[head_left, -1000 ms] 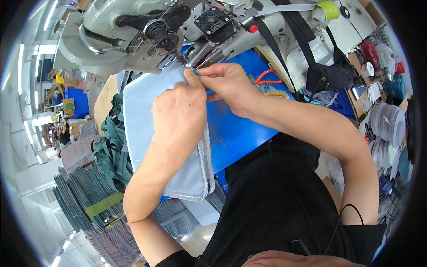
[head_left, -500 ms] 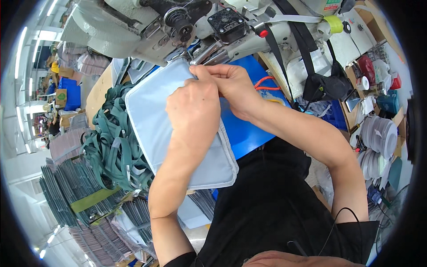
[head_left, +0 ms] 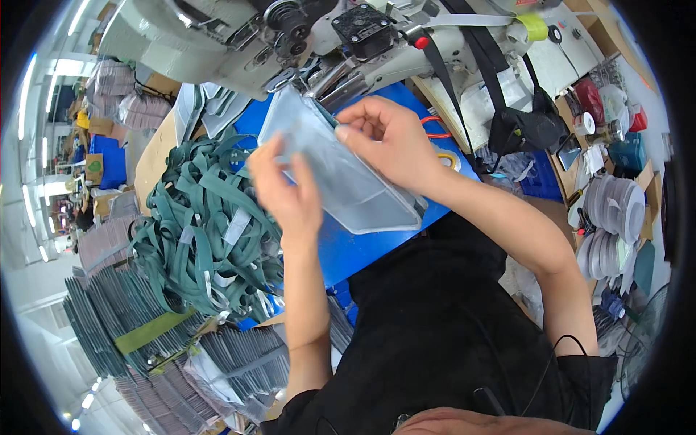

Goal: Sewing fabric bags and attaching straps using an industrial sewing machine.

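A light grey-blue fabric piece (head_left: 330, 174) with a piped rim and a dark green strip along its right edge lies tilted over a blue board (head_left: 355, 257), its top corner under the sewing machine's foot area (head_left: 293, 83). My right hand (head_left: 384, 141) has thumb and fingers closed on the right edge of the piece, just below that foot. My left hand (head_left: 286, 188) is at the piece's left side, blurred, its fingers apart; nothing shows in it.
Tangled green straps (head_left: 196, 217) and stacks of flat panels (head_left: 109, 319) lie to the left. The machine (head_left: 181, 36) spans the top. Red-handled tool (head_left: 437, 127), black hanging bag (head_left: 525, 130) and white tape rolls (head_left: 612, 206) are to the right.
My left hand has come off the top of the piece and moved left, fingers opening. The piece has shifted up and tilted, uncovering more of the green straps and board.
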### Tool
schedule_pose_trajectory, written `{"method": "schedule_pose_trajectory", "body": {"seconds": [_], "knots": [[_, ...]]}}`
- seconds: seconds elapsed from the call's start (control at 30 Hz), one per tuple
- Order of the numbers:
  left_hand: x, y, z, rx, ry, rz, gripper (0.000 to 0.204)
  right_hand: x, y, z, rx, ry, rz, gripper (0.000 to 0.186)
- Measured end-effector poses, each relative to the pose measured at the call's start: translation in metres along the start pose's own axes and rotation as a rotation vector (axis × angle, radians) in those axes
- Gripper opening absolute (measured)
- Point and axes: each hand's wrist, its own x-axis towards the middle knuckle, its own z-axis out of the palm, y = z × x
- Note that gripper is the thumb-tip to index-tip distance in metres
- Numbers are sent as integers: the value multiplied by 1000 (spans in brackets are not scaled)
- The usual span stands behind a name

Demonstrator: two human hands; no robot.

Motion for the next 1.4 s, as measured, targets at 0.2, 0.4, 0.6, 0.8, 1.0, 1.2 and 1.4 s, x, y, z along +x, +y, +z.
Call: {"method": "schedule_pose_trajectory", "body": {"seconds": [0.2, 0.4, 0.6, 0.8, 1.0, 1.2, 1.4], "knots": [[-59, -91, -24, -1012, -194, -935, 71, -13, -7, 5, -131, -110, -50, 31], [-76, -36, -68, -720, 36, -676, 71, -20, -4, 11, 640, -165, 145, 30], [-64, -40, -85, -691, 16, -590, 69, -4, -7, 15, 843, -195, 234, 33], [-27, -46, -90, -705, 22, -561, 61, 18, 1, 25, 807, -185, 214, 30], [-19, -55, -97, -790, 26, -557, 63, 11, -2, -18, 521, -7, 61, 27], [-22, -51, -103, -841, 4, -576, 67, 38, -3, -57, 558, 256, -113, 31], [-46, -26, -103, -934, 39, -632, 63, -21, -5, -26, 350, 100, 52, 27]]}}
